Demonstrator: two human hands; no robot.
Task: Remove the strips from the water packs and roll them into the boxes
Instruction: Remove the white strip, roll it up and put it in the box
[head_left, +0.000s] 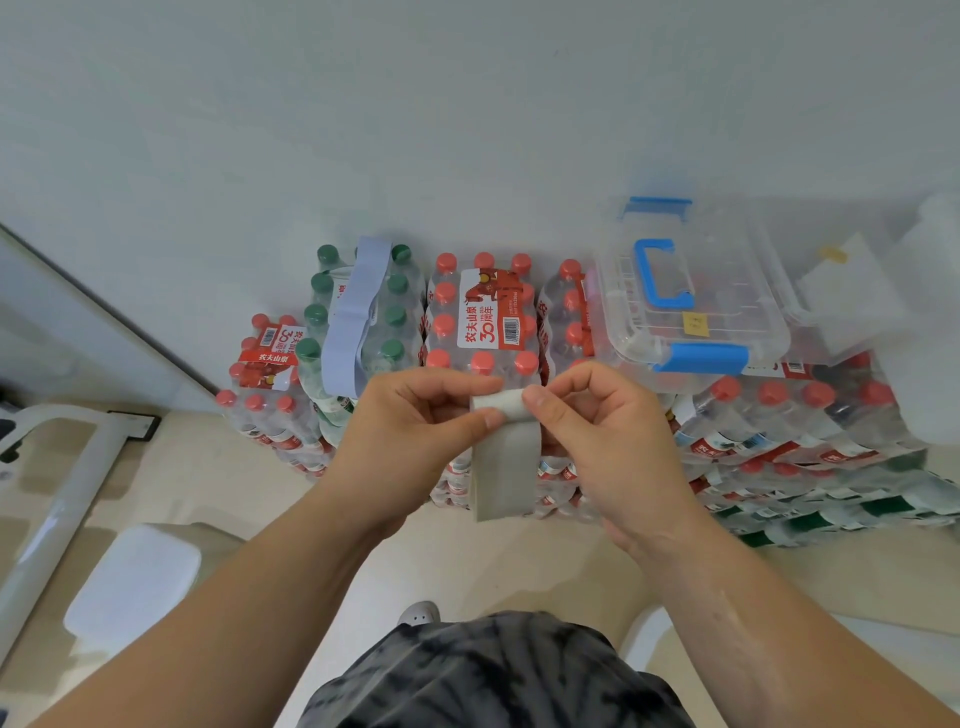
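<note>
**Q:** What do we see at the centre of the head view?

**A:** We see the left hand and the right hand held together in front of the stacked water packs. Both pinch the top of a grey strip. The left thumb and fingers grip its left side, and the right thumb and forefinger grip its right side.

**Q:** How does the strip lie?

**A:** Its upper end is curled into a small roll between the fingertips. The rest hangs straight down, free of the packs and above the floor.

**Q:** Where do we find the other task items?

**A:** A clear box with blue handle and latches rests on the red-capped packs at the right, its lid closed. We cannot tell what it holds. At the left, a pale blue strip is wrapped over a green-capped pack, which stands just beside the red-capped ones. The packs sit against a pale wall.
</note>
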